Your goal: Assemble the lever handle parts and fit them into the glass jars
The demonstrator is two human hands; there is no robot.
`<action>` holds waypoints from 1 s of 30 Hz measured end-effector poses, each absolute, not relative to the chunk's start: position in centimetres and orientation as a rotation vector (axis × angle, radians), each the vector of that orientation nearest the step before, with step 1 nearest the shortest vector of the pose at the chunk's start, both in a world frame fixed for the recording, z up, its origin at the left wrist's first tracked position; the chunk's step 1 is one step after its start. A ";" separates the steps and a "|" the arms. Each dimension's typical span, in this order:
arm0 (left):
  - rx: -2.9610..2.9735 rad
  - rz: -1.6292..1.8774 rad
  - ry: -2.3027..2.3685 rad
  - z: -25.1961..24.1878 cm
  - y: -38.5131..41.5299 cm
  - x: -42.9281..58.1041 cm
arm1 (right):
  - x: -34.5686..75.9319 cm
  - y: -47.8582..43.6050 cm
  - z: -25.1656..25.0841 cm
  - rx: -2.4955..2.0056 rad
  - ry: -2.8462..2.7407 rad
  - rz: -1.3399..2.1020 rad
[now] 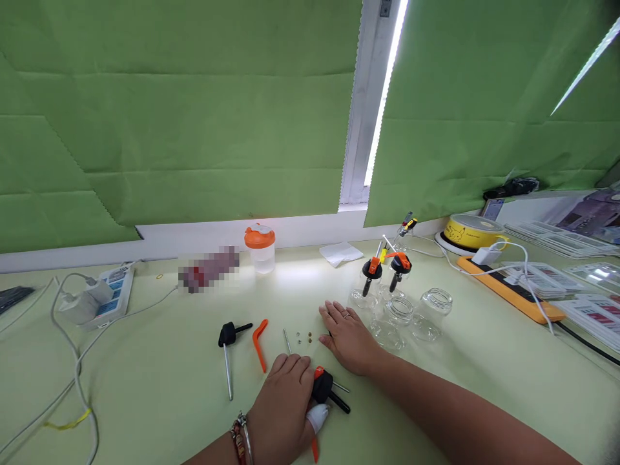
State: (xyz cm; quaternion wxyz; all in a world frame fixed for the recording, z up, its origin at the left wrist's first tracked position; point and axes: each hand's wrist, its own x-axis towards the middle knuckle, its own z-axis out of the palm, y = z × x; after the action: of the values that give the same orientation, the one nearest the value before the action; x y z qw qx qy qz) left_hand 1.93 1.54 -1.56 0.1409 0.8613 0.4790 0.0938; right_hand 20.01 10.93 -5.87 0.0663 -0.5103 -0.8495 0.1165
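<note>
My left hand [285,403] rests palm down on the table, its thumb in a white finger cover and spread from the fingers. Beside its index finger and thumb lies a black and orange piece with a metal rod [324,387]; whether they touch is unclear. The tip of a thin metal rod [287,340] shows beyond the fingers. My right hand [349,337] lies flat, fingers stretched, left of several clear glass jars [387,329]. Left of my left hand are an orange curved lever [260,345] and a black-headed metal rod [227,361]. Several tiny nuts [304,337] lie between the hands.
Two black and orange pieces [372,270] stand upright at the jars. Behind are an orange-lidded cup [260,248] and a white paper [341,253]. Power strips [113,294] with cables lie left and right [508,290]. A yellow pot [472,231] stands at right.
</note>
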 end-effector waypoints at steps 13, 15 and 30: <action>2.373 0.311 1.427 -1.9 1.6 1.6 | 20.2 8.5 -2.5 -1.377 -2.452 0.240; 2.345 0.346 1.440 -2.0 1.7 1.5 | 20.7 7.1 -1.2 -1.359 -2.404 0.377; 2.250 0.244 1.346 -1.8 0.8 0.8 | 20.6 6.2 -4.1 -1.254 -1.779 1.941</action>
State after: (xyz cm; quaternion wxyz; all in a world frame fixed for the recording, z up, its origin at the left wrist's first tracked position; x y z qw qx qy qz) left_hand 0.81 0.84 -1.75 0.2516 0.8270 0.4947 0.0897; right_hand 20.61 6.19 -4.12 0.1123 -0.4273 -0.6061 0.6614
